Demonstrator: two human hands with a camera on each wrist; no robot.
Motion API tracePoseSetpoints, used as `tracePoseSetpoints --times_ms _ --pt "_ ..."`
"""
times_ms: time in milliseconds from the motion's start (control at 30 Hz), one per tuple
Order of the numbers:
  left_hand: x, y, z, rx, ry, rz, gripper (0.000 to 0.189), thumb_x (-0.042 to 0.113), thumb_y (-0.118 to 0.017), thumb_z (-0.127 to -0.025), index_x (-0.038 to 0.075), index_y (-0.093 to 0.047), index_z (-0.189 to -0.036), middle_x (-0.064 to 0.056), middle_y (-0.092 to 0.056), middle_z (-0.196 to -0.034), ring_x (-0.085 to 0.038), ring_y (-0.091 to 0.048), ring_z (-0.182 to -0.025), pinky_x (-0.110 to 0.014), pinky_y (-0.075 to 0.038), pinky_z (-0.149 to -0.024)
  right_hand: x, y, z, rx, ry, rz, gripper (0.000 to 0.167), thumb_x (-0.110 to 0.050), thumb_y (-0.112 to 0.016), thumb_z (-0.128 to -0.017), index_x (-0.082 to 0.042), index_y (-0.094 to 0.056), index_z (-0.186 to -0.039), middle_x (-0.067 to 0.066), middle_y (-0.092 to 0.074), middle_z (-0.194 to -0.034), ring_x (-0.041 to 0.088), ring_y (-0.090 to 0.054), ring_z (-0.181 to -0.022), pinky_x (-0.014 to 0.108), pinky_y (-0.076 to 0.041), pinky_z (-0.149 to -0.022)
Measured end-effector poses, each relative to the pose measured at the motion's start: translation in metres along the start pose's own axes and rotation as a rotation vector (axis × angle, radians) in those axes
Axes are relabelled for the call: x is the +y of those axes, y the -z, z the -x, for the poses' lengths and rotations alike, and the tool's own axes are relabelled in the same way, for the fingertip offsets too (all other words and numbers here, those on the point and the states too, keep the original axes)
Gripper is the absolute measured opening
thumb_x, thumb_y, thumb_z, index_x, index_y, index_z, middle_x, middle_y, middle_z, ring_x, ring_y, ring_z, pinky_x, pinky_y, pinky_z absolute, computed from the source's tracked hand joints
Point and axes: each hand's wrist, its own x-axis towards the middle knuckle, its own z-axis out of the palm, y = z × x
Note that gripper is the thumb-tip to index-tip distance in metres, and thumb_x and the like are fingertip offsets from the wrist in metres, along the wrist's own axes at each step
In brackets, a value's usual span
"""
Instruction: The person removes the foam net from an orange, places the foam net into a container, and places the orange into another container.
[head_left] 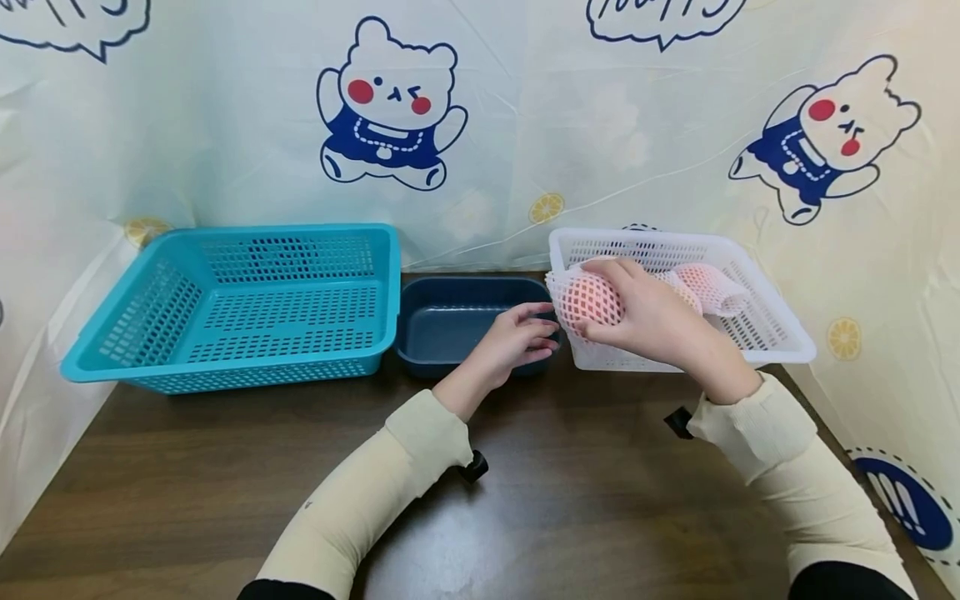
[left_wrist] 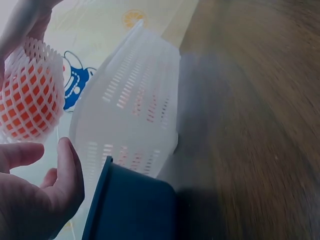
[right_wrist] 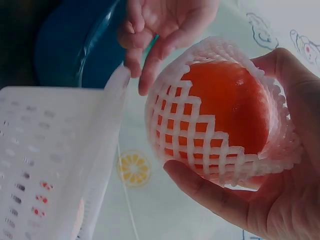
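Observation:
My right hand [head_left: 663, 317] grips a round orange-red fruit [right_wrist: 227, 107] in a white foam net [right_wrist: 187, 145], its kind not certain. In the head view the netted fruit appears over the left end of a white slotted basket [head_left: 622, 358]. The right wrist view shows the fruit's bare skin through the net's opening. My left hand [head_left: 513, 340] hovers over the right end of a dark blue basin [head_left: 435, 365], fingers loosely bent and holding nothing. Its fingertips are just left of the fruit, apart from it. More netted fruits [head_left: 708, 287] lie in the white basket, partly hidden by my right hand.
At the left stands a large turquoise basket [head_left: 292, 371] with perforated walls. The dark blue basin sits between the two baskets. All three stand on a brown wooden table [head_left: 225, 467], against a pale printed cloth [head_left: 495, 108] hanging behind and at the sides.

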Motion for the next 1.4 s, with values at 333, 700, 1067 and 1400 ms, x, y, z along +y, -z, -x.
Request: tracePoseSetpoints --times_ms 333,700,1067,1400 --pt "0.006 0.014 0.017 0.014 0.016 -0.085 0.039 0.009 -0.055 -0.106 0.006 -0.052 -0.144 -0.021 -0.064 -0.129 -0.016 -0.065 -0.087 -0.037 -0.055 -0.095 -0.010 -0.011 0.002 0.028 0.075 0.023 0.075 -0.037 -0.079 -0.088 -0.008 -0.047 -0.149 0.018 -0.048 -0.144 0.036 -0.054 -0.117 0.056 -0.048 -0.096" --pt "0.008 0.027 0.036 0.011 -0.020 -0.187 0.038 0.008 -0.056 -0.105 0.005 -0.053 -0.144 -0.018 -0.067 -0.126 -0.025 -0.068 -0.096 -0.040 -0.055 -0.095 -0.015 -0.020 0.010 0.017 0.111 0.032 0.076 -0.041 -0.078 -0.086 -0.010 -0.047 -0.148 0.019 -0.049 -0.143 0.036 -0.056 -0.116 0.059 -0.048 -0.094" --pt "-0.002 0.042 0.057 0.003 0.000 -0.217 0.039 0.006 -0.055 -0.105 0.001 -0.051 -0.143 -0.025 -0.063 -0.129 -0.020 -0.067 -0.091 -0.039 -0.056 -0.093 -0.021 -0.038 0.013 0.053 0.209 -0.046 0.075 -0.035 -0.080 -0.081 -0.008 -0.049 -0.144 0.016 -0.049 -0.139 0.031 -0.057 -0.111 0.049 -0.053 -0.088" --pt "-0.014 0.061 0.067 0.011 0.037 -0.222 0.038 0.007 -0.055 -0.105 0.002 -0.051 -0.142 -0.028 -0.061 -0.129 -0.027 -0.068 -0.098 -0.040 -0.055 -0.095 -0.024 -0.060 0.016 0.002 0.224 -0.125 0.076 -0.035 -0.081 -0.082 -0.011 -0.049 -0.146 0.018 -0.043 -0.147 0.035 -0.054 -0.120 0.050 -0.053 -0.092"
